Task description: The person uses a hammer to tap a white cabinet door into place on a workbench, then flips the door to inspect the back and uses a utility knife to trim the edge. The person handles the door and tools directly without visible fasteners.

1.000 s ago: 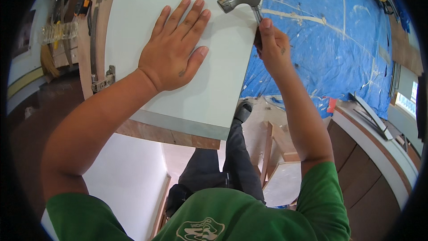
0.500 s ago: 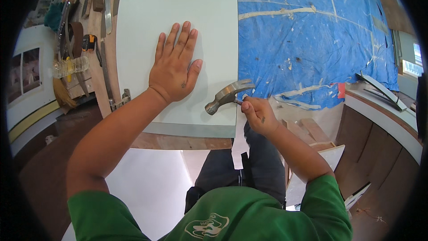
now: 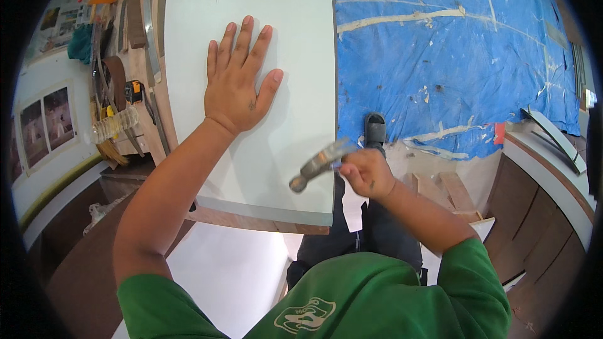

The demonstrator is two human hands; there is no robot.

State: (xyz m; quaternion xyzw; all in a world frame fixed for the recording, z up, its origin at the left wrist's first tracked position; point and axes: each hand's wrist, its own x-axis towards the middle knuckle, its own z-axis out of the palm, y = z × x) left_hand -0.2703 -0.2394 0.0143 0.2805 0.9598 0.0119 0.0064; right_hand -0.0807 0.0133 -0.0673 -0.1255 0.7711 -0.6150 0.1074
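Observation:
My left hand (image 3: 237, 91) lies flat with fingers spread on a white panel (image 3: 295, 44), which has a pencil mark near its far end. In my right hand (image 3: 369, 172) is a claw hammer (image 3: 317, 164), gripped by its handle close to the head. The hammer head is over the panel's near right part and slightly smeared by motion; whether it touches the surface I cannot tell. A grey strip (image 3: 264, 211) runs along the panel's near edge.
Blue sheeting (image 3: 433, 69) with tape strips covers the floor at right. An orange-black tape measure (image 3: 134, 91), a plastic bottle (image 3: 115, 125) and wooden strips lie left of the panel. Wood pieces (image 3: 456, 193) and a curved cabinet (image 3: 540, 194) stand at the right. My shoe (image 3: 375, 129) rests beside the panel.
The view has shifted, bringing the pencil mark and my shoe into sight. My right hand and the hammer sit a little lower in the picture. My left hand stays flat on the panel.

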